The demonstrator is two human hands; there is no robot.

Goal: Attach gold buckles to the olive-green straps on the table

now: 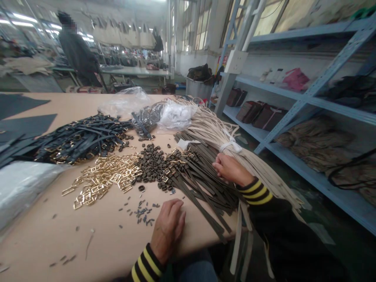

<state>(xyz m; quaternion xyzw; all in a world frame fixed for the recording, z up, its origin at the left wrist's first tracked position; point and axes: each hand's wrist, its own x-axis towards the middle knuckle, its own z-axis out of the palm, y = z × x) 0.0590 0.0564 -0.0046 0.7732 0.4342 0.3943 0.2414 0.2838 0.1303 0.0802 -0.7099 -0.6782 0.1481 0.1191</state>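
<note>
My left hand (169,227) rests at the front of the table, fingers curled down and together. Whatever may be under them is hidden. Just left of it lie small dark metal clips (142,212). My right hand (232,169) is closed above a bundle of dark brown straps (202,172); I cannot make out what its fingers hold. Next to these straps is a heap of small brown strap loops (151,160). Gold buckles (116,176) are piled further left. Long beige strips (258,172), tied with a white band (232,145), run beside my right wrist.
Black straps with buckles (85,137) are heaped at the back left. Clear plastic bags (176,115) lie behind the piles, and a plastic sheet (26,188) at the left. Blue shelving (311,98) stands on the right. A person (78,53) stands beyond the table.
</note>
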